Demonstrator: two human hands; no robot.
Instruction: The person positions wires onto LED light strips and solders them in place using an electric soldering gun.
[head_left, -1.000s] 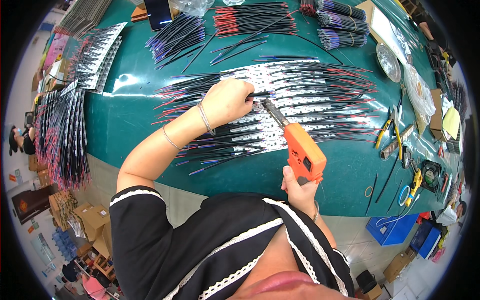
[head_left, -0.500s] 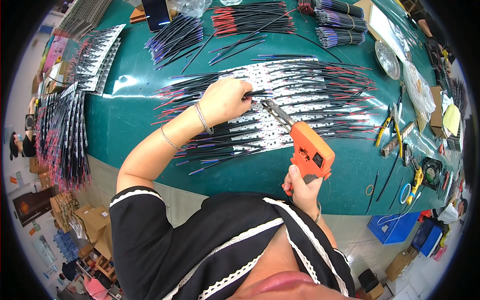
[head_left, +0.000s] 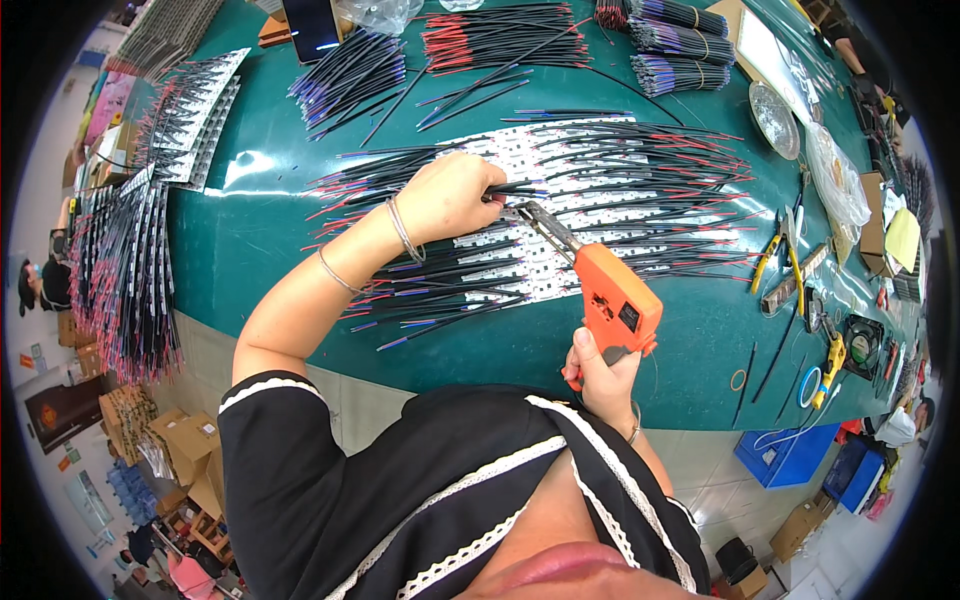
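A white circuit board panel (head_left: 546,284) lies on the green table, with rows of black cables (head_left: 590,208) with red and blue ends reaching out from both sides. My left hand (head_left: 455,200) is closed, pinching a small bunch of dark wires (head_left: 521,188) over the middle of the panel. Wrapped round the handle of an orange soldering gun (head_left: 618,292), my right hand (head_left: 604,374) tilts its metal nose toward the left fingertips. The tip is close to the held wires; whether it touches the board I cannot tell.
Loose black cables (head_left: 350,80) and a red-ended pile (head_left: 505,40) lie beyond the panel. Banded bundles (head_left: 682,72) sit at the far right. Pliers (head_left: 768,255), a round metal dish (head_left: 775,118) and a small fan (head_left: 864,340) are rightward. Wired panels (head_left: 125,270) hang over the left edge.
The soldering gun has shifted slightly left, its tip now nearer my left fingertips. My left hand keeps almost the same place and grip.
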